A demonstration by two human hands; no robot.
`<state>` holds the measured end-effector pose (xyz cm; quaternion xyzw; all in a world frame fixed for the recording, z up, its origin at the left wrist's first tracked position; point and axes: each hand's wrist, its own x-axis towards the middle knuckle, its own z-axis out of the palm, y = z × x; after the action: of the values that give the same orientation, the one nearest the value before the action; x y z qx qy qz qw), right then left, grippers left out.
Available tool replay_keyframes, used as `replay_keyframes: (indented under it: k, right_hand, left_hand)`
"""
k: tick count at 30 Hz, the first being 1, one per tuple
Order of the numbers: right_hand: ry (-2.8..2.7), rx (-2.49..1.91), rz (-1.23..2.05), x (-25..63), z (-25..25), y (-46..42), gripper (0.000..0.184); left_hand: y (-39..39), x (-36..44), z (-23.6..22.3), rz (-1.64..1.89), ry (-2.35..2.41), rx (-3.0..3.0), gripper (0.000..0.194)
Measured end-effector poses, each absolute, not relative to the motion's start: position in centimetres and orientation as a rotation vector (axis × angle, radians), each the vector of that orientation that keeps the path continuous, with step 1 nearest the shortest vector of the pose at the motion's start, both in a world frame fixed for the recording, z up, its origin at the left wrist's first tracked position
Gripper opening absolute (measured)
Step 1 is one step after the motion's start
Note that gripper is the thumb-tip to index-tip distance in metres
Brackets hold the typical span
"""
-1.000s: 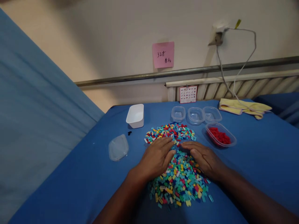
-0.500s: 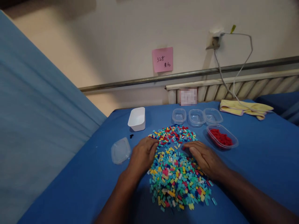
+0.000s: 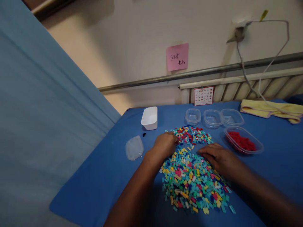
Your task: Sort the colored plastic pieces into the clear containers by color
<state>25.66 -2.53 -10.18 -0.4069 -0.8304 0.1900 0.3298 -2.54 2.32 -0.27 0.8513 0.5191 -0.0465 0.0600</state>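
Lengthwise toward the wall, brick pile [image 3: 191, 176] under both hands [image 3: 164, 145].

Pile of small plastic bricks [image 3: 193, 176] spread loose on the blue table, centre of the scene, mixed teal, yellow, red, blue, white. Wide flat heap, widest at the near end, narrowing toward the far end, where reds bunch up. Bricks lie at all angles, mostly flat. Thin bare patch of table shows inside the far part of the pile.
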Motion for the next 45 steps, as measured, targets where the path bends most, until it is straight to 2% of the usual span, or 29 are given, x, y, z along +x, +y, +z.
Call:
replay_keyframes:
  k: [12,19,23,30,34,37,39,42,45]
  right_hand:
    - [-2.370,-1.368,0.339,25.9,-8.3,-3.1,0.033]
    - [-2.200,-1.332,0.330,25.4,-7.4,-3.9,0.019]
    - [-2.094,-1.194,0.265,25.4,-6.5,-4.2,0.019]
    - [-1.986,-1.104,0.045,27.0,-4.0,-4.4,0.025]
    - [-1.847,-1.278,-0.153,30.7,-3.7,-3.8,0.018]
    - [-1.773,-1.449,-0.242,33.6,-4.0,-3.2,0.022]
    - [-1.738,-1.498,-0.269,34.6,-4.0,-3.1,0.027]
    - [-1.732,-1.438,-0.234,34.3,-3.8,-3.7,0.026]
    - [-1.837,-1.287,-0.080,32.2,-3.7,-4.8,0.024]
  left_hand:
    - [2.9,-1.2,0.6,-0.216,1.454,2.643,0.024]
    - [3.1,-1.0,0.2,-0.218,1.466,2.658,0.022]
    - [3.3,-1.8,1.2,-0.064,1.379,2.635,0.012]
    - [2.6,1.7,3.5,0.299,1.078,2.342,0.011]
    - [4.0,8.0,3.4,0.395,0.855,2.322,0.013]
    - [5.8,13.3,2.9,0.448,0.761,2.385,0.013]
    - [6.7,15.4,2.5,0.431,0.709,2.444,0.025]
    - [7.1,14.7,2.6,0.479,0.762,2.481,0.042]
    - [6.8,9.2,3.5,0.538,0.921,2.435,0.033]
